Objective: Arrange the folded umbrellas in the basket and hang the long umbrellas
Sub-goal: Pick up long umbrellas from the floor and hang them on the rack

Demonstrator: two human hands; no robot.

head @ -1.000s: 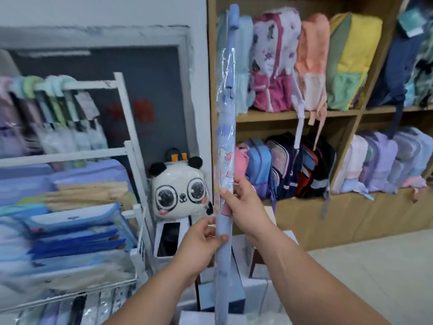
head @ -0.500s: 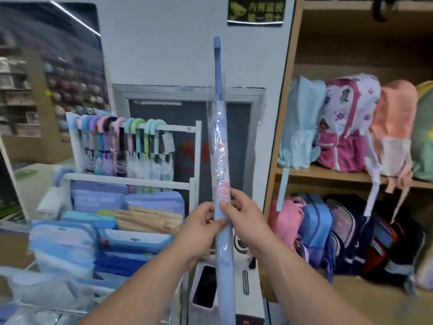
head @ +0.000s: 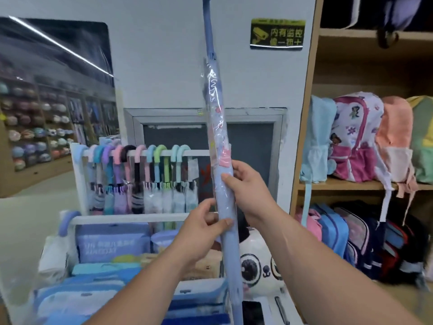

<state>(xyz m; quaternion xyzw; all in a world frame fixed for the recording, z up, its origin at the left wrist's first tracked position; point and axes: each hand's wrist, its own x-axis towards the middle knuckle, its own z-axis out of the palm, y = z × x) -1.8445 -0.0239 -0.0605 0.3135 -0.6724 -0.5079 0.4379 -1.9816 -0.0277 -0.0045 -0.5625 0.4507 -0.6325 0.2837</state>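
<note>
- Head view, centre of the frame: the long umbrella (head: 219, 137), light blue and in a clear plastic sleeve, stands almost upright in the air. It leans a little to the left at the top.
- Its upper end leaves the frame at the top, so I cannot tell whether the hook is there. Its lower end goes down to the bottom edge.
- The right hand (head: 243, 184) grips the umbrella at the middle, with the thumb across the front.
- The left hand (head: 201, 228) is just below and pinches the umbrella between thumb and fingers.
- Left of centre: the white rail (head: 199, 152) carries a row of hung umbrellas (head: 140, 174) on their curved handles. They hang close together, and only the right end of the rail looks bare, just beside the held umbrella.
- Right side: backpacks (head: 356, 141) sit on wooden shelves. A panda toy (head: 255, 266) is low, behind the umbrella.
- Risk, as I judge it: the sleeve looks smooth, so the umbrella may slide through the hands when it is turned.
- Another risk: a long end may swing into the hung row and knock one off.
- Also, the hook may catch only the sleeve or miss the narrow bare part of the rail.
</note>
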